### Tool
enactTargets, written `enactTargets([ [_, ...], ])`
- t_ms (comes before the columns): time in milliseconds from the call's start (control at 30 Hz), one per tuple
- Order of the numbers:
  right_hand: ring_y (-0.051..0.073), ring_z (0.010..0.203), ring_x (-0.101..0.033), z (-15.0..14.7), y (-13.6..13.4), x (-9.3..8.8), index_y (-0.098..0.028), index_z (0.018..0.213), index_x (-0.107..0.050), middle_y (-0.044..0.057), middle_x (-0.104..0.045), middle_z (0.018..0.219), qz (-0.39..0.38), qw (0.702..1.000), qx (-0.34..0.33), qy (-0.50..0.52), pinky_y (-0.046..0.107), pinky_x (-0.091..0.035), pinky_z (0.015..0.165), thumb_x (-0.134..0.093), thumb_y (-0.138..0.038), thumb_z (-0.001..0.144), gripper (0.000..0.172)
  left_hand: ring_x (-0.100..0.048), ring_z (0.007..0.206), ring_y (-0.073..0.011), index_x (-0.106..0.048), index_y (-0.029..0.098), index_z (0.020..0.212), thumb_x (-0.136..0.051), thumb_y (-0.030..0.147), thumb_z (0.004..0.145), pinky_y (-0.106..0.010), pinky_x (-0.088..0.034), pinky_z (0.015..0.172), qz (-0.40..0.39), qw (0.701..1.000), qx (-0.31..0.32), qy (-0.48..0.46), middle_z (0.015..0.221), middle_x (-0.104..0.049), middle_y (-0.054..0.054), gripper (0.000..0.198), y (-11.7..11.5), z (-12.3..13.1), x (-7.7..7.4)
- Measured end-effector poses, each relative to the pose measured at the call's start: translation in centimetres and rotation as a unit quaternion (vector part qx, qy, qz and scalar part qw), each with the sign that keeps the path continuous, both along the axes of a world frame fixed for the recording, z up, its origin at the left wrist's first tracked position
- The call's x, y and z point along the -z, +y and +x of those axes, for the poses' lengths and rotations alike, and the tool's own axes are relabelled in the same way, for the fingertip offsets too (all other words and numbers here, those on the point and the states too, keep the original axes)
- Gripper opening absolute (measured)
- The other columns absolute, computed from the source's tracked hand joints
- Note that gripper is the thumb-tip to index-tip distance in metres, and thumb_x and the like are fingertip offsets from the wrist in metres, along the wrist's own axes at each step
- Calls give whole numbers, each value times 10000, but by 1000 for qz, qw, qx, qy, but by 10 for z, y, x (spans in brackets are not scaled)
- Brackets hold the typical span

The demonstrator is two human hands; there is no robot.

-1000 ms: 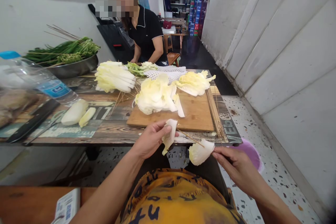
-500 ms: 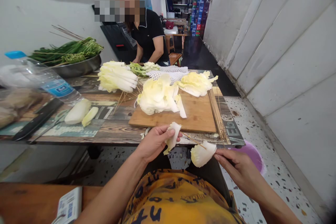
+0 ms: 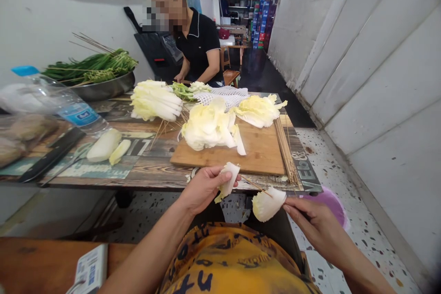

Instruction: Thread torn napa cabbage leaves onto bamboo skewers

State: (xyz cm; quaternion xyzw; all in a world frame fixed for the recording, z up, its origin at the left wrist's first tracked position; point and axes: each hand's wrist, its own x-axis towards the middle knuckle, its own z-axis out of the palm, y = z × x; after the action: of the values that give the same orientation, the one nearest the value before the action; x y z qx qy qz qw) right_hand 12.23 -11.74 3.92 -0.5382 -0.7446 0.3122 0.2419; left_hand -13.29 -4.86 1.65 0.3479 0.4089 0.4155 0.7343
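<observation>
Pale yellow cabbage leaf (image 3: 268,204) sits in my right hand (image 3: 319,220). The thumb and fingers pinch its edge, so this hand is narrow, not wide. A thin bamboo skewer (image 3: 257,184) runs from that leaf toward my left hand (image 3: 206,188). My left hand is curled and holds a white piece of cabbage stem (image 3: 227,181) between the thumb and fingers. The tip of the skewer ends just beside this piece, and I cannot tell if they touch. Both of my arms reach forward from my body, with the wrists bent in. My hands are just behind the table edge (image 3: 144,186).

To do this well, I think I should hold the cabbage soft but firm. The skewer should go slowly and straight through the thick white part, so the leaf does not tear.

Just past my hands is a wooden cutting board (image 3: 248,161) with heaps of cabbage leaves (image 3: 206,128) on it. A bundle of sticks (image 3: 284,156) lies at its right end. Far ahead are a co-worker's hands (image 3: 179,76).
</observation>
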Motion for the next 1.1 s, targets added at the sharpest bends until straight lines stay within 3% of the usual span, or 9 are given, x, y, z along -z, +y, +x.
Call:
enactTargets([
  [467,186,812,-673,0,0,-4,-253,1088,-678,21,-728,967,-13,1000,-18,-8,255,-528,683,-430,-319,923,305,-581,589,-120,-743,107,738,-809,375,572,-206,-435,554,-8,998,32,49,684,-701,-76,323,-2,6,-2],
  [733,197,869,-666,-1,4,-3,-237,1090,-674,40,-721,1004,4,1000,1,29,277,-531,739,-448,-323,915,298,-612,674,-143,-738,139,794,-800,373,589,-250,-474,672,16,1000,7,20,780,-709,-69,317,-4,11,3],
  [900,189,837,-669,-2,2,-5,-243,1086,-676,35,-724,988,-10,999,-6,35,274,-531,731,-449,-331,917,296,-533,562,-90,-728,139,709,-750,396,662,-205,-396,572,37,998,8,45,657,-671,-37,262,-7,10,5],
  [1100,191,853,-675,-1,0,-8,-253,1079,-683,18,-725,990,-30,999,-17,40,256,-534,715,-442,-334,920,300,-483,526,-100,-732,121,715,-694,419,719,-214,-344,532,79,992,37,91,538,-599,-28,300,-8,7,3],
])
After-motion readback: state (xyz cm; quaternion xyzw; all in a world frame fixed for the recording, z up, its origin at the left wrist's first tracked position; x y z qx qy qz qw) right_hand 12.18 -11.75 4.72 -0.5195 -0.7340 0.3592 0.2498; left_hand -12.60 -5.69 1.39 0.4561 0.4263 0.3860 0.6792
